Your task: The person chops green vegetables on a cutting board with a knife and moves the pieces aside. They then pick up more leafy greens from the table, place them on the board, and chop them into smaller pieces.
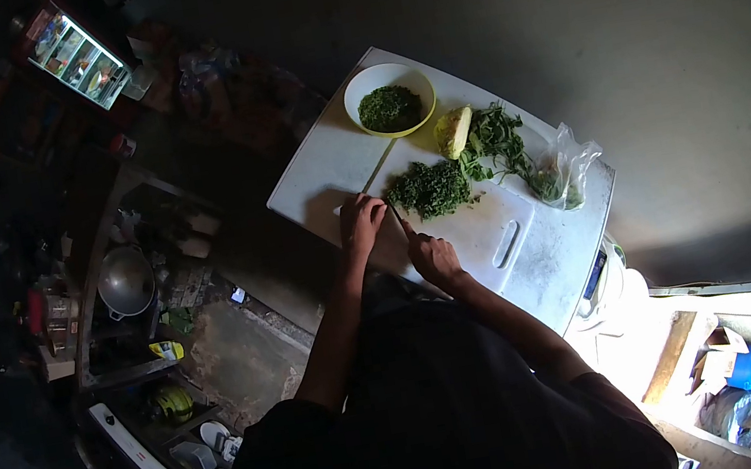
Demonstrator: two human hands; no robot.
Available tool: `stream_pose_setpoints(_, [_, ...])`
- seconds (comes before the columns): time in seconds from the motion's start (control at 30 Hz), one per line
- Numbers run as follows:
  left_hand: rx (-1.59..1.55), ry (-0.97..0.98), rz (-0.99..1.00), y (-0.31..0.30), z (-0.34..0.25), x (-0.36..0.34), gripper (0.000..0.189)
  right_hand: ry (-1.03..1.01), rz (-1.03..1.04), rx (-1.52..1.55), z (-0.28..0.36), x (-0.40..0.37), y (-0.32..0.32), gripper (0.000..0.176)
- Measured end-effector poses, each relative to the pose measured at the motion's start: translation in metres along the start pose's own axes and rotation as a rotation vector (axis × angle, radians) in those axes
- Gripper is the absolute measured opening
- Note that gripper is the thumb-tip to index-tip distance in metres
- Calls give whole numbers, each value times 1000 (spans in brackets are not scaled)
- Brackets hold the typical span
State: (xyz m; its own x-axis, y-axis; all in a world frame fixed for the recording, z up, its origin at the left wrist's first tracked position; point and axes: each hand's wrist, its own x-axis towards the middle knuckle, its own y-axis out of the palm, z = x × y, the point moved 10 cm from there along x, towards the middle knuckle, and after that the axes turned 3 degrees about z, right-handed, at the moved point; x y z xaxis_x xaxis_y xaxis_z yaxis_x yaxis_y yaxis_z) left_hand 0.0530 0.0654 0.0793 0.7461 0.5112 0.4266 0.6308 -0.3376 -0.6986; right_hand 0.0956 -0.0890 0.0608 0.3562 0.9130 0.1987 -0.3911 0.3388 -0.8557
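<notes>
My right hand [435, 257] is closed around the handle of a knife [397, 215], whose dark blade points up and to the left. Beside the blade's far end, my left hand [362, 221] has its fingers bent together; whether they pinch the blade or a bit of food I cannot make out. A heap of finely chopped greens [430, 188] lies just beyond the knife on a white cutting board [473, 231]. Behind the heap are a piece of cabbage [454, 133] and loose leafy greens [499, 136]. A bowl [356, 90], white inside and yellow outside, contains more chopped greens.
The board lies on a white table [311, 171]. A clear plastic bag [571, 166] with greens sits near its right edge. On the left are a metal wok [126, 281] on a shelf and a stove [152, 466]; a lit display case [78, 63] stands farther back.
</notes>
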Motion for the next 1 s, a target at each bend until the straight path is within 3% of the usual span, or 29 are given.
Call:
stream_pose_setpoints(0.27, [24,-34,0,6,4,-3,7,111,108,34,-5,7,-6,56])
stream_pose_setpoints(0.8, [-47,24,-79,3,7,-7,8,124,208,55,-7,-3,4,55])
stream_pose_setpoints(0.87, [-13,14,-96,-4,-2,-8,7,-37,-4,-39,-12,-7,12,58])
stream_pose_setpoints(1.0, [-40,1,-107,2,7,-9,8,10,36,-52,-13,7,15,59])
